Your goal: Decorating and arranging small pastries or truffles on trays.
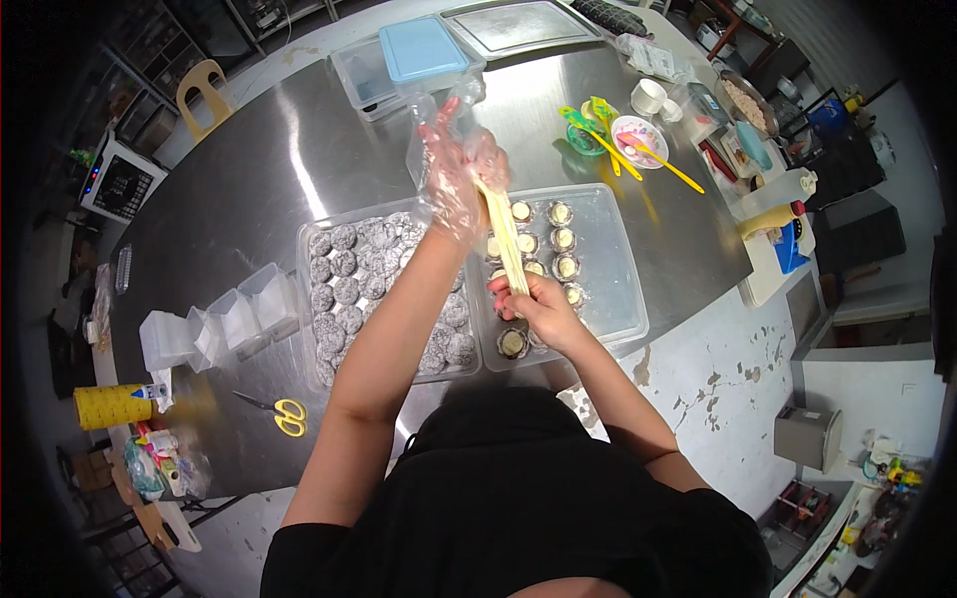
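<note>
My left hand (pixel 449 179), covered in clear plastic, grips the upper end of a long clear piping bag (pixel 508 231) with pale yellow filling. My right hand (pixel 541 311), bare, has its fingers wrapped round the lower end. The bag hangs stretched between both hands, over a clear plastic tray (pixel 623 299) of dark round cookies with pale yellow cream (pixel 565 266) on top. Left of it, partly behind my left forearm, a second tray (pixel 311 364) holds many dark cookies dusted white (pixel 346 262). The bag's tip is hidden by my right hand.
White paper liners in clear boxes (pixel 239 317) and yellow-handled scissors (pixel 289 417) lie at left. Far back stand a tub with a blue lid (pixel 421 50) and a metal tray (pixel 523 28). Yellow spatulas (pixel 678 177) rest across bowls at right. The steel table's edge (pixel 713 299) curves nearby.
</note>
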